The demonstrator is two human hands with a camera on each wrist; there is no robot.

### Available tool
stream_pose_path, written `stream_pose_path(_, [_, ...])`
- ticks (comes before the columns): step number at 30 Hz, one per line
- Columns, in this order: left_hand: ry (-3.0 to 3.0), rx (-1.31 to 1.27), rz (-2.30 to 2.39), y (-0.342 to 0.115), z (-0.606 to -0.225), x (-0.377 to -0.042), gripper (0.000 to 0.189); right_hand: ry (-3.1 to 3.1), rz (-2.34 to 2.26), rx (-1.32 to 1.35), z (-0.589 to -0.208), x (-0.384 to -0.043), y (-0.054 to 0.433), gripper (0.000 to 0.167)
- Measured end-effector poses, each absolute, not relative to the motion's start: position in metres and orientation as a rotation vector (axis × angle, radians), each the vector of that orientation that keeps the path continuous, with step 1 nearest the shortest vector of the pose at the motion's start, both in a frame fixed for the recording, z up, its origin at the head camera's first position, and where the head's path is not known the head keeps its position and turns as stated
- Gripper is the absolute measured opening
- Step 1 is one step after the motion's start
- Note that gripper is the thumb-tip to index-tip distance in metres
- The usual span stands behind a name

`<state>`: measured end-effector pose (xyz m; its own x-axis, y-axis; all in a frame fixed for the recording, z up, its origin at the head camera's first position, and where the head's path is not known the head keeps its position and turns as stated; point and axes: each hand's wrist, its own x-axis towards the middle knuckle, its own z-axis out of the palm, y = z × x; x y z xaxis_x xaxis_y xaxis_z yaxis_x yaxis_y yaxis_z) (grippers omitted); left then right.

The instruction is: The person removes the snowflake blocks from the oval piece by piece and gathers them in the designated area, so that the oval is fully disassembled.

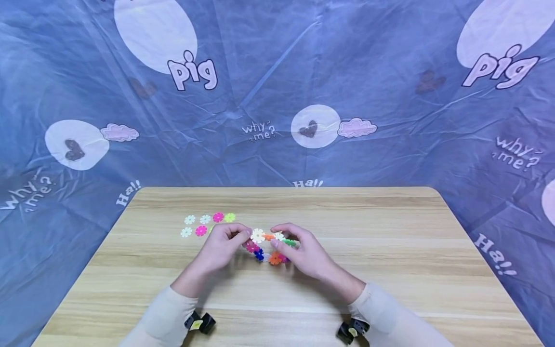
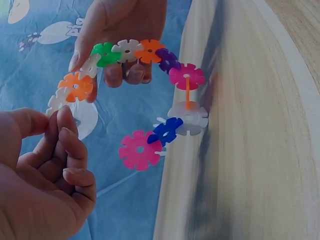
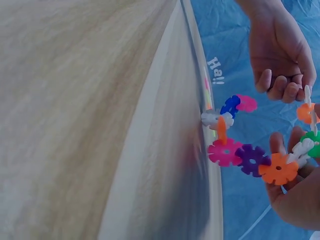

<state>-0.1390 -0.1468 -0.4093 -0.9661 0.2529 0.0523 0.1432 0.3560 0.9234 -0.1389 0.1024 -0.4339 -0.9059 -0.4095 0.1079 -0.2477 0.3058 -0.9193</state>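
A curved chain of interlocking plastic snowflake discs [image 2: 150,51] hangs between both hands above the table. My left hand [image 1: 223,246] pinches a white disc [image 2: 59,99] at one end of the chain between thumb and fingertips. My right hand [image 1: 309,253] grips the chain close to the green disc [image 2: 106,54], thumb on one side and fingers behind. The other end dangles free with a pink disc [image 2: 140,150] joined to a blue disc [image 2: 169,130]. In the right wrist view, purple [image 3: 253,160] and orange discs [image 3: 278,169] sit along the lower stretch.
Several loose discs lie on the wooden table [image 1: 390,231] beyond my left hand, among them a white disc [image 1: 190,219], a pink disc [image 1: 218,217] and a yellow-green disc [image 1: 230,217]. A blue printed cloth [image 1: 269,96] hangs behind and beside the table.
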Motion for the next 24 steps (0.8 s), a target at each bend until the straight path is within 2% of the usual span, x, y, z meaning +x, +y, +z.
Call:
stream_pose_path(6, [2.493, 0.325, 1.700, -0.147, -0.409, -0.139, 0.021, 2.342, -1.693, -0.599, -0.436, -0.140, 0.102, 0.028])
stream_pose_path(17, [2.463, 0.268, 1.730, -0.131, -0.412, -0.132, 0.026, 2.302, -1.728, -0.622, -0.434, -0.141, 0.100, 0.024])
stream_pose_path(24, [2.467, 0.142, 1.790, -0.124, -0.413, -0.130, 0.025, 2.276, -1.732, -0.660, -0.433, -0.142, 0.101, 0.024])
